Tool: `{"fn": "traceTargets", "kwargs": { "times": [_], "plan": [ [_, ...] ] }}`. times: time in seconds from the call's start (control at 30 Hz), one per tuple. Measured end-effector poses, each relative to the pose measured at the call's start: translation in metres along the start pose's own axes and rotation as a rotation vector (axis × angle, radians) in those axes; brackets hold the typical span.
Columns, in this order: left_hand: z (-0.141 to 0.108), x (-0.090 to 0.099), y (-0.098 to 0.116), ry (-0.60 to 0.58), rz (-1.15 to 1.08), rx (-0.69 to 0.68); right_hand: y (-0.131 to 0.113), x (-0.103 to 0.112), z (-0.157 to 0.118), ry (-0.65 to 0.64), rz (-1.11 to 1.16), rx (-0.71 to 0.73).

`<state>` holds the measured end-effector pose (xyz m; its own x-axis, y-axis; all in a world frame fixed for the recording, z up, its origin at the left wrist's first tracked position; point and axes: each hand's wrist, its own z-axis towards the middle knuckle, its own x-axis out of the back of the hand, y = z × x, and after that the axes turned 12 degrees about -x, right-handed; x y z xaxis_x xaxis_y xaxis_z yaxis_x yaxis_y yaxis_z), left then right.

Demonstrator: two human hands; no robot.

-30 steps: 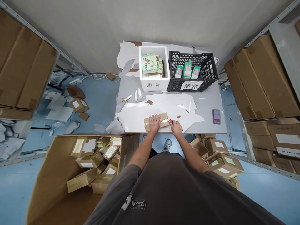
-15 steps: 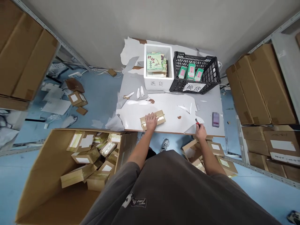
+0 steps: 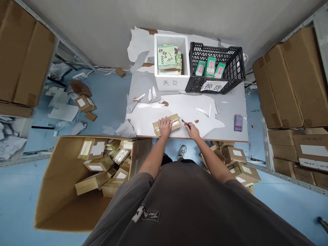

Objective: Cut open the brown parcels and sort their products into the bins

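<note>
A small taped cardboard box (image 3: pixel 175 122) lies near the front edge of the paper-covered table (image 3: pixel 225 106). My left hand (image 3: pixel 165 127) rests on top of it, fingers stretched out and flat. Just right of the box, my right hand (image 3: pixel 192 131) is closed around a red utility knife (image 3: pixel 188 124). The knife's tip points up and left towards the box's right end, a little apart from it.
Behind stand a white foam bin (image 3: pixel 170 83) with packets and a black crate (image 3: pixel 217 82) with green boxes. A phone (image 3: pixel 238 123) lies at the right. A large carton (image 3: pixel 58 177) of parcels stands left; more parcels (image 3: pixel 237 153) lie below right.
My right hand has moved left with the utility knife, from the table's right front to beside the box. My left hand stays on the box.
</note>
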<state>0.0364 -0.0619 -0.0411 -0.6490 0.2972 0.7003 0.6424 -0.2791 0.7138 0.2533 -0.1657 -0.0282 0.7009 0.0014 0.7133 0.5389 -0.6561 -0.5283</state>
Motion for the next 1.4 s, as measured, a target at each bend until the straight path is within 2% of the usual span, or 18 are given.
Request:
{"fn": "traceTargets", "kwargs": {
  "times": [0.13, 0.27, 0.4, 0.57, 0.67, 0.77, 0.83, 0.9, 1.0, 1.1, 1.2, 1.3, 1.4],
  "plan": [
    [0.001, 0.004, 0.006, 0.006, -0.003, 0.014, -0.017, -0.036, 0.014, -0.037, 0.231, -0.254],
    [0.002, 0.011, 0.011, -0.003, 0.007, 0.027, -0.036, -0.06, 0.023, 0.054, 0.383, -0.407],
    [-0.012, 0.01, 0.016, -0.07, 0.066, 0.057, -0.063, -0.055, 0.044, 0.115, 0.373, -0.441],
    [-0.031, -0.001, 0.019, -0.141, 0.052, 0.104, -0.092, -0.034, 0.077, 0.065, 0.343, -0.432],
    [-0.027, 0.001, 0.01, -0.15, -0.148, 0.133, -0.081, -0.023, 0.073, 0.025, 0.386, -0.398],
    [-0.022, 0.007, -0.004, -0.112, -0.353, 0.254, -0.054, -0.02, 0.047, -0.114, 0.527, -0.365],
    [-0.019, 0.009, -0.01, -0.135, -0.474, 0.371, -0.039, -0.021, 0.027, -0.224, 0.66, -0.388],
    [-0.017, 0.01, -0.013, -0.184, -0.603, 0.406, -0.031, -0.022, 0.01, -0.302, 0.762, -0.419],
    [-0.012, 0.009, -0.012, -0.199, -0.81, 0.343, -0.031, -0.015, -0.003, -0.268, 0.83, -0.407],
    [-0.008, 0.006, -0.013, -0.177, -0.993, 0.331, -0.037, 0.0, -0.006, -0.194, 0.848, -0.283],
    [-0.007, 0.001, -0.017, -0.144, -0.96, 0.456, -0.045, 0.008, -0.005, -0.223, 0.791, -0.193],
    [-0.01, -0.002, -0.026, -0.082, -0.76, 0.609, -0.052, 0.002, -0.002, -0.315, 0.746, -0.236],
    [-0.014, 0.002, -0.034, -0.026, -0.688, 0.649, -0.052, -0.005, 0.003, -0.372, 0.776, -0.288]
  ]
}}
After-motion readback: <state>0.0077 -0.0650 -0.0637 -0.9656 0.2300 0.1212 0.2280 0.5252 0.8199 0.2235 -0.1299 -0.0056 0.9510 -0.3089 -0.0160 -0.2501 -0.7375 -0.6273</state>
